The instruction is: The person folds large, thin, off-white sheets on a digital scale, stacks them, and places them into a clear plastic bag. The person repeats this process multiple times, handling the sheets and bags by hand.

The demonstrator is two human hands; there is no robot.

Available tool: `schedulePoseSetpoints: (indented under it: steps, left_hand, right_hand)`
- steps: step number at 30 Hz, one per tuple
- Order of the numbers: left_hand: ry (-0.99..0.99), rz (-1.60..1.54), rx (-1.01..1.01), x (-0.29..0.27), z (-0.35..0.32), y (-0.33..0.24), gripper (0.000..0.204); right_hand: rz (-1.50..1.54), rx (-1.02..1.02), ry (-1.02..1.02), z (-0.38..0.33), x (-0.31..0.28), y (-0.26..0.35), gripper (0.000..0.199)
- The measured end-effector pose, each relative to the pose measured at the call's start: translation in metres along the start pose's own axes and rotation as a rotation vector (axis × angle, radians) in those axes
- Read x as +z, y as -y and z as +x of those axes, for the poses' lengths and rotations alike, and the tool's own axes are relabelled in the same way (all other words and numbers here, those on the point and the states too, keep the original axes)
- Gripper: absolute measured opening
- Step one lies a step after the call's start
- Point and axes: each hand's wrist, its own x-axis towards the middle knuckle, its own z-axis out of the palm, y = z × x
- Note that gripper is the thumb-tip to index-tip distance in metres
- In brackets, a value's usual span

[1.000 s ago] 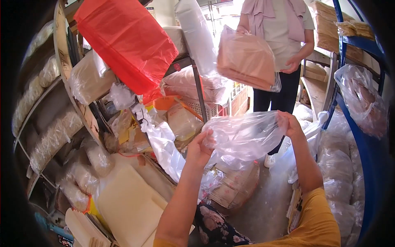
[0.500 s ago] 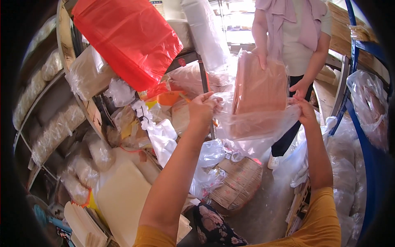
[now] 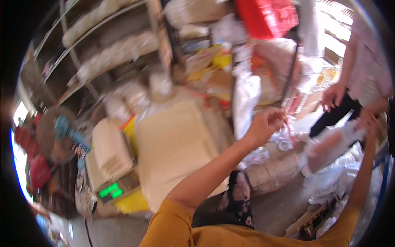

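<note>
My right hand (image 3: 367,123), at the far right, is closed on the upper edge of a clear plastic bag (image 3: 349,138). The bag hangs tilted, with a reddish-brown flat bundle (image 3: 325,150) inside, smeared by motion. Apart from the bag, my left hand (image 3: 269,125) is raised near the middle right. Its fingers are loosely bent and spread, and nothing shows in them. Behind the bag stands another person, with one hand (image 3: 335,96) off the bag, fingers spread. That person's other hand cannot be made out clearly beside mine.
A stack of large cream sheets (image 3: 177,140) lies left of my left arm. Beside it, a folded cream bundle (image 3: 111,146) rests by a scale with a green display (image 3: 111,191). A wrapped cardboard bundle (image 3: 273,171) is on the floor. Shelves (image 3: 107,29) hold long plastic-wrapped rolls; red plastic (image 3: 267,18) hangs above.
The view has swung left and blurred. My left hand has let go of the bag; my right has carried it lower and right. The other person's one hand has come off it.
</note>
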Motion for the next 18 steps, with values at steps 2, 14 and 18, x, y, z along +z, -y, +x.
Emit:
schedulePoseSetpoints:
  steps: [2,14,18]
  left_hand:
    - [-0.004,0.25,-0.113,-0.018,-0.073,0.004,0.026]
    - [-0.644,1.243,-0.064,-0.158,-0.347,-0.028,0.019]
    - [-0.49,1.406,0.031,-0.179,-0.328,-0.019,0.027]
  right_hand:
    - [-0.228,-0.008,0.024,0.002,-0.038,-0.04,0.043]
    - [0.03,0.046,-0.631,0.014,0.09,0.1,0.041]
    - [0.193,-0.205,-0.831,-0.011,0.174,0.219,0.041]
